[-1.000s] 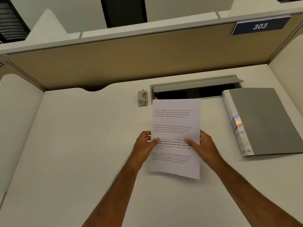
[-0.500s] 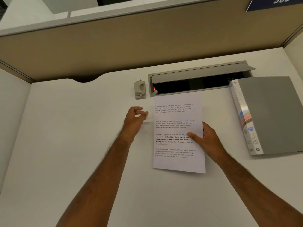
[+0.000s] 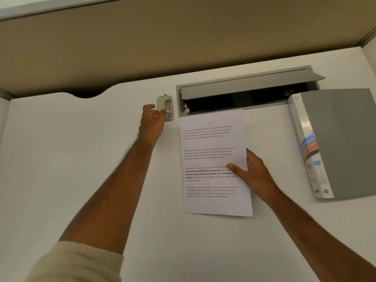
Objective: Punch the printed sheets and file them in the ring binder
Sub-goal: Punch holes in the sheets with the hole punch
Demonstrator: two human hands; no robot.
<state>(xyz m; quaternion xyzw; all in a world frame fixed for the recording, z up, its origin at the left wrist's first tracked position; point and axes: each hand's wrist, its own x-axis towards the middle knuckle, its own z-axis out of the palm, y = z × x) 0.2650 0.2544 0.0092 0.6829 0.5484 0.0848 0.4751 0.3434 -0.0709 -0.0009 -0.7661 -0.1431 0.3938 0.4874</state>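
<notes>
The printed sheets lie in a white stack with black text in the middle of the desk. My right hand pinches their right edge, thumb on top. A small grey hole punch sits on the desk to the left of the sheets' top. My left hand reaches it and curls its fingers round the punch's near end. The grey ring binder lies closed at the right, spine toward the sheets.
A grey cable tray with its lid raised is set into the white desk just behind the sheets; a red light glows inside. A tan partition walls the back. White side panels close both sides.
My left hand let go of the sheets and moved up and left to the hole punch. My right hand kept hold of the sheets, which now rest on the desk.
</notes>
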